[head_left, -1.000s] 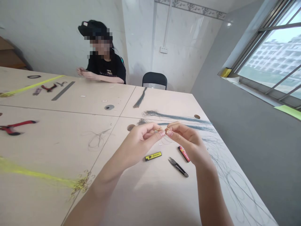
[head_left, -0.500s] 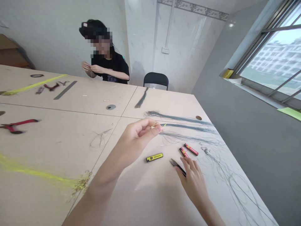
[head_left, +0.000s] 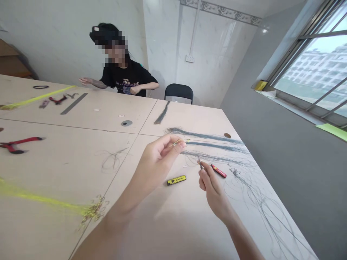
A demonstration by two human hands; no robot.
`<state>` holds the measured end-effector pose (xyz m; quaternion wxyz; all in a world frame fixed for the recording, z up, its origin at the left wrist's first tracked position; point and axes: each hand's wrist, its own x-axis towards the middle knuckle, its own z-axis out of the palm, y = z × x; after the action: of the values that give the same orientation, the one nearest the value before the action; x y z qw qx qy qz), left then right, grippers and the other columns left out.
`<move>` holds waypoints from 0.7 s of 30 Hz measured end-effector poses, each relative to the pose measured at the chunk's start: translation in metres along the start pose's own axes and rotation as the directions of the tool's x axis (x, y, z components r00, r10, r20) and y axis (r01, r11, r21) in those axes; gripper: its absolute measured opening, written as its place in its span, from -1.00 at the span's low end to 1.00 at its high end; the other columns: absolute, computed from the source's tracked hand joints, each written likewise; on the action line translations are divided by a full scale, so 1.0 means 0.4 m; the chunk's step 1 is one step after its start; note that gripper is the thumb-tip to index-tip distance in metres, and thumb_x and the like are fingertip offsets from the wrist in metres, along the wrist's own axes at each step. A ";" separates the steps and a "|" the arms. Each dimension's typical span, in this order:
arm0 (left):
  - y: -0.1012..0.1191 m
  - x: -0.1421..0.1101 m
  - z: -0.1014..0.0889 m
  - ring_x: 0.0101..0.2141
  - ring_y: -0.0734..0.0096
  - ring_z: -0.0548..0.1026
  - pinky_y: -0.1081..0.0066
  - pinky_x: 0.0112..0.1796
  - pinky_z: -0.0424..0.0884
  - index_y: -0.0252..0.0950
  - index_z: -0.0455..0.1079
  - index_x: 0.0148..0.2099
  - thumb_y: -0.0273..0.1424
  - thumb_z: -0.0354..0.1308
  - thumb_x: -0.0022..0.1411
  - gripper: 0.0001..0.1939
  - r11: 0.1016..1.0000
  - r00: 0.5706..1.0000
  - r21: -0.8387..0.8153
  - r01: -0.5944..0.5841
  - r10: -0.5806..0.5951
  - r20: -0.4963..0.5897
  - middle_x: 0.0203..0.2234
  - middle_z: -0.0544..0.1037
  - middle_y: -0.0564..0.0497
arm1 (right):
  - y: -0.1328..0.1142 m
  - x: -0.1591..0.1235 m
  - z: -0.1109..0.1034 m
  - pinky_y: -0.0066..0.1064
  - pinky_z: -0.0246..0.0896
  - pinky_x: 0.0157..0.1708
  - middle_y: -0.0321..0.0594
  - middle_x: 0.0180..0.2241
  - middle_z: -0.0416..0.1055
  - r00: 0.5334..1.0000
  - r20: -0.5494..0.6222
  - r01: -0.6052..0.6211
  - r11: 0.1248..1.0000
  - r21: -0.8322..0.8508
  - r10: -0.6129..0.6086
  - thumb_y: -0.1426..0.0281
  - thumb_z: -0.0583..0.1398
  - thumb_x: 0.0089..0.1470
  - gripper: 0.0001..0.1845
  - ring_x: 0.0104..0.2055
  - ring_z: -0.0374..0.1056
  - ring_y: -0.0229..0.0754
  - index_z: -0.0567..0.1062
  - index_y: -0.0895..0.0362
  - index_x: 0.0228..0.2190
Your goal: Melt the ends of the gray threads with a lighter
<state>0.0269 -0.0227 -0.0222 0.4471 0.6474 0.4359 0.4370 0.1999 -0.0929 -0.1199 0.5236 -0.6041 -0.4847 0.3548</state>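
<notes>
My left hand [head_left: 159, 159] is closed, thumb and forefinger pinching a thin yellow line [head_left: 188, 141] whose short end sticks out past the fingertips. To its right, my right hand [head_left: 215, 193] grips a pair of small snips [head_left: 200, 162], blades pointing up and away; most of the handle is hidden in the fingers. The snips are apart from the yellow line. Beneath the hands lie a yellow lighter [head_left: 176, 180] and, beside my right fingers, a red lighter [head_left: 219, 171]. A second red lighter is hidden behind the right hand.
Dark line bundles [head_left: 217, 146] stretch across the table's right side, with loose tangled strands [head_left: 260, 198] nearer me. A yellow line bundle [head_left: 48, 200] with small hooks [head_left: 93, 211] lies left, below red-handled pliers [head_left: 24, 142]. Across the table sits a co-worker [head_left: 127, 77].
My right hand has picked the snips up off the table and raised them toward the left hand, which stays nearly still. The co-worker's hands have moved apart.
</notes>
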 end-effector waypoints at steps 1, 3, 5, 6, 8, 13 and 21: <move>0.001 -0.003 0.002 -0.59 0.60 0.15 0.62 -0.57 0.12 -0.23 0.47 -0.30 -0.20 0.19 0.28 -0.79 1.000 1.000 0.010 -0.017 0.017 -0.014 -0.62 0.23 0.17 | -0.056 0.013 0.012 -0.47 0.07 -0.57 -0.36 -0.46 0.21 0.996 0.058 -0.075 0.979 0.189 0.066 0.09 0.11 0.27 -0.60 -0.56 0.06 -0.34 0.45 0.08 -0.03; 0.003 -0.009 0.005 -0.59 0.60 0.18 0.62 -0.57 0.14 -0.23 0.46 -0.29 -0.21 0.18 0.28 -0.80 0.998 0.997 0.022 -0.057 0.058 -0.048 -0.61 0.27 0.17 | -0.154 0.034 0.035 -0.55 -0.14 -0.66 -0.41 -0.48 0.12 0.974 0.175 -0.212 0.853 0.477 0.144 0.12 0.17 0.23 -0.67 -0.61 -0.12 -0.42 0.48 0.10 -0.14; 0.004 -0.012 0.006 -0.59 0.60 0.20 0.62 -0.59 0.14 -0.24 0.46 -0.29 -0.22 0.17 0.29 -0.80 0.995 0.990 0.042 -0.094 0.098 -0.100 -0.59 0.33 0.15 | -0.223 0.046 0.052 -0.59 -0.17 -0.71 -0.44 -0.52 0.06 0.949 0.274 -0.301 0.710 0.637 0.156 0.09 0.16 0.25 -0.67 -0.63 -0.15 -0.43 0.45 0.11 -0.30; 0.004 -0.013 0.006 -0.58 0.60 0.22 0.61 -0.59 0.15 -0.24 0.45 -0.28 -0.22 0.16 0.29 -0.80 0.993 0.985 0.056 -0.108 0.114 -0.126 -0.57 0.36 0.14 | -0.245 0.048 0.058 -0.60 -0.15 -0.74 -0.44 -0.52 0.07 0.935 0.328 -0.332 0.656 0.677 0.136 0.09 0.15 0.27 -0.65 -0.65 -0.13 -0.43 0.42 0.11 -0.35; 0.003 -0.012 0.005 -0.56 0.58 0.29 0.62 -0.58 0.20 -0.23 0.46 -0.27 -0.22 0.16 0.30 -0.80 0.989 0.978 0.078 -0.125 0.136 -0.159 -0.54 0.42 0.12 | -0.267 0.048 0.065 -0.59 -0.03 -0.75 -0.42 -0.52 0.12 0.905 0.419 -0.376 0.597 0.708 0.074 0.11 0.13 0.30 -0.64 -0.65 -0.06 -0.42 0.40 0.12 -0.39; -0.002 -0.006 0.005 -0.52 0.60 0.41 0.66 -0.51 0.29 -0.23 0.44 -0.26 -0.27 0.14 0.33 -0.84 0.982 0.970 0.085 -0.167 0.179 -0.163 -0.54 0.46 0.15 | -0.265 0.045 0.066 -0.63 0.09 -0.71 -0.41 -0.53 0.14 0.872 0.489 -0.418 0.549 0.724 0.019 0.27 0.02 0.38 -0.70 -0.64 -0.04 -0.44 0.47 0.16 -0.24; -0.009 -0.008 0.014 -0.48 0.65 0.47 0.73 -0.46 0.34 -0.20 0.43 -0.24 -0.31 0.14 0.35 -0.88 0.978 0.965 0.066 -0.198 0.206 -0.160 -0.53 0.51 0.19 | -0.272 0.042 0.061 -0.72 -0.10 -0.74 -0.45 -0.55 0.07 0.801 0.597 -0.549 0.433 0.715 0.029 0.29 0.02 0.38 -0.69 -0.65 -0.19 -0.48 0.43 0.18 -0.34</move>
<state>0.0309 -0.0261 -0.0274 0.3463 0.6606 0.4139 0.5220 0.1585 -0.0717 -0.0170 0.5356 -0.2190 -0.2400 0.7795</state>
